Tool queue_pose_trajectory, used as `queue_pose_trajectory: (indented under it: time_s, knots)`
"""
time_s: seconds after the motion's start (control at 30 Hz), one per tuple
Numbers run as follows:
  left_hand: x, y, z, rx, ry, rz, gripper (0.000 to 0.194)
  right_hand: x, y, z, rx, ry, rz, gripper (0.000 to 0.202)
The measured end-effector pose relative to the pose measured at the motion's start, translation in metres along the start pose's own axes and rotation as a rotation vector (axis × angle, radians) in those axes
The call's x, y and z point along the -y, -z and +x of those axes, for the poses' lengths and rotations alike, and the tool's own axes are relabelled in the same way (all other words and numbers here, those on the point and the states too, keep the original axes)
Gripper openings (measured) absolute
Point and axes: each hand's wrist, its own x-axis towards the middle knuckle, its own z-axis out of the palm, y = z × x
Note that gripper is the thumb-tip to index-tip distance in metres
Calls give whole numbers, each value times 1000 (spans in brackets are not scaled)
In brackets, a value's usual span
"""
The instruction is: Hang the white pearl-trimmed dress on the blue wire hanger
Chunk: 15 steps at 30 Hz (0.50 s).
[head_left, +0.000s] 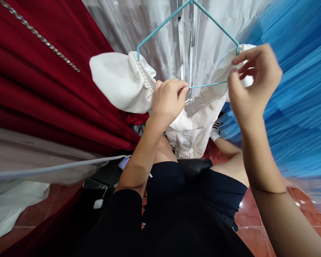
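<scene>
A white dress (200,125) with puffed sleeves and pearl trim along its neckline hangs on a thin turquoise hanger (163,25) in front of me. My left hand (169,98) is closed around the hanger's lower bar, close to the pearl-edged left strap. At the other end, my right hand (255,84) is raised beside the hanger's right corner and the right sleeve (247,48). Its fingers are curled, with a gap showing between thumb and forefinger. That hand partly covers the right sleeve.
Red fabric (56,89) hangs on the left, with a beaded strand (42,39) across it. Blue tulle (302,107) fills the right side. White cloth (149,28) hangs behind. A phone (123,163), a dark device (95,185) and a small white case (98,203) lie at left.
</scene>
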Motion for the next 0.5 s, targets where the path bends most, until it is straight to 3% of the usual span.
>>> queue_pose_trajectory:
  time_s: [0.03,0.1,0.17,0.23,0.3,0.4,0.5]
  knots:
    - [-1,-1,0,-2,4,3,22,5,-3,-7,68,-27,53,22]
    - [-2,-1,-2,-15,6,12,21,11,-12,-21,332,-138,167,7]
    - [-2,-1,-3,-20,0,16,20,10,-25,-33,637,-315,297,25]
    - [-1,0,-4,-16,-13,9,20,3,-41,-39,766,-521,490,45]
    - [2,1,-4,-1,-30,-4,21,-5,-59,-39,668,-701,747,52]
    - [4,1,-3,11,-39,-17,23,-16,-84,-33,430,-856,1069,44]
    - [4,-4,-3,6,-25,-3,24,-24,-102,-33,312,-917,1157,31]
